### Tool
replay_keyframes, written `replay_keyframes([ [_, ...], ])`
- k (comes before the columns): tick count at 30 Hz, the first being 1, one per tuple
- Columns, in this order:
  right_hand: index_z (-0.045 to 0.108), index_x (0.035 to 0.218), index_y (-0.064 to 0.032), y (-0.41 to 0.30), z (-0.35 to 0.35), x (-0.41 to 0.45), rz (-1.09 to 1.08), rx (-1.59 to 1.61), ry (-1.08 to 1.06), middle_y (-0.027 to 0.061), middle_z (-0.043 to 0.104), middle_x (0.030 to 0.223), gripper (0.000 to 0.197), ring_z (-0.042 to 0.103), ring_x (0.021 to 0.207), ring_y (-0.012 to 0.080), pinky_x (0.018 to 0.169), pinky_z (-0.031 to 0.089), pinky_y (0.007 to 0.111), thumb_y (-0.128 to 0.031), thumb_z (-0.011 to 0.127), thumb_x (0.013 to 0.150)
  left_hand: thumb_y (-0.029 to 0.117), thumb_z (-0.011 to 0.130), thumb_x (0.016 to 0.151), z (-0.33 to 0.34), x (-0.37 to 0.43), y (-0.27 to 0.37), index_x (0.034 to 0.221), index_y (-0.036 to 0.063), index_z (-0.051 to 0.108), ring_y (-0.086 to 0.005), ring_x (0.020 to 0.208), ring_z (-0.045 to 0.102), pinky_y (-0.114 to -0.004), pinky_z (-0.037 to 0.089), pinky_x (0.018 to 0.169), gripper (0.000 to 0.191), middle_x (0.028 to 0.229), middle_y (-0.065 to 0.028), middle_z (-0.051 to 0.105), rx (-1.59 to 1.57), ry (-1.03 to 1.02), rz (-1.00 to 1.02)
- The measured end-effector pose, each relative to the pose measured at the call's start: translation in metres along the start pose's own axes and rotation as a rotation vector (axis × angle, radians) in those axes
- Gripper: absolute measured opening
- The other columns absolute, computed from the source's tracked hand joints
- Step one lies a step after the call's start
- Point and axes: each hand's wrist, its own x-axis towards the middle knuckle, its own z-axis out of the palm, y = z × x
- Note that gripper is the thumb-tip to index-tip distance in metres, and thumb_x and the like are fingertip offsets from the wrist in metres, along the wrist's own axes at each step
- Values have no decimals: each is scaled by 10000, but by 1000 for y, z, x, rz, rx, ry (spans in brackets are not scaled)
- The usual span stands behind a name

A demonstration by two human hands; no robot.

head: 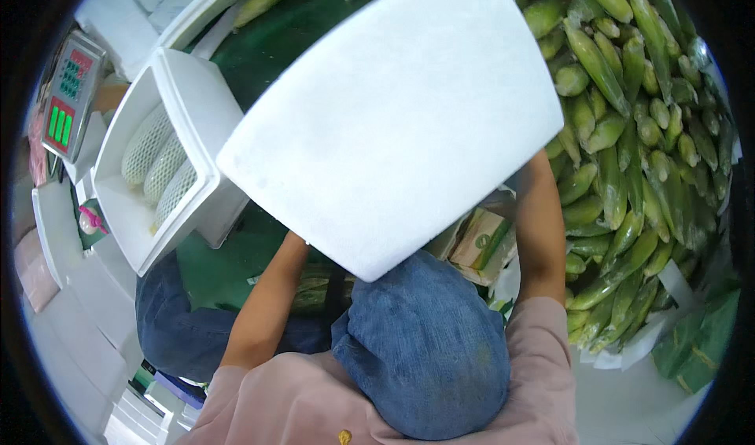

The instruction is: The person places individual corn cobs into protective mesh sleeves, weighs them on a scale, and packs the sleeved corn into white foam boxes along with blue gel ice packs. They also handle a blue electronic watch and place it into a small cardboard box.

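A large white foam slab (395, 120), the face of a box or a lid, stands tilted before me and fills the middle of the view. Its lowest corner is close to my bent knee (430, 339) in blue denim. From the left, my left forearm (265, 303) reaches under the slab, which hides my left hand. My right forearm (538, 227) runs up to its right edge, and my right hand is also hidden behind it. To the left, a white foam box (203, 126) holds several long pieces in white net sleeves (160, 162).
Husked corn cobs (613, 168), some in clear film, are heaped on the right. At upper left stands a digital scale (71, 97) with a lit display. A green surface (218, 268) lies below, and a printed carton (481, 238) sits behind my knee.
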Motion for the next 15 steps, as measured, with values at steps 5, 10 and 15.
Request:
replay_keyframes([
  [5, 554, 1151, 12, -30, 0, -21, 22, -564, -236, 241, 603, 1075, 409, 573, 999, 393, 857, 450, 456, -147, 617, 779, 182, 615, 796, 38, 74, -27, 1185, -29, 498, -350, 1077, 513, -414, 403, 915, 458, 1163, -219, 538, 118, 211, 115],
  [10, 463, 1189, 43, -84, 37, -69, -29, -618, -7, 270, 507, 1118, 504, 504, 1024, 433, 882, 428, 467, -204, 628, 782, 178, 675, 813, 20, 119, 67, 1139, -66, 435, -245, 844, 581, -373, 465, 782, 473, 1028, -156, 573, 179, 575, 283],
  [15, 495, 1078, 69, -53, 137, -98, 273, -396, -265, 290, 520, 1036, 505, 536, 949, 427, 819, 452, 479, -306, 657, 782, 168, 669, 814, -17, 131, 70, 1161, -46, 420, -225, 954, 553, -346, 446, 847, 478, 1073, -151, 540, 107, 609, 202],
])
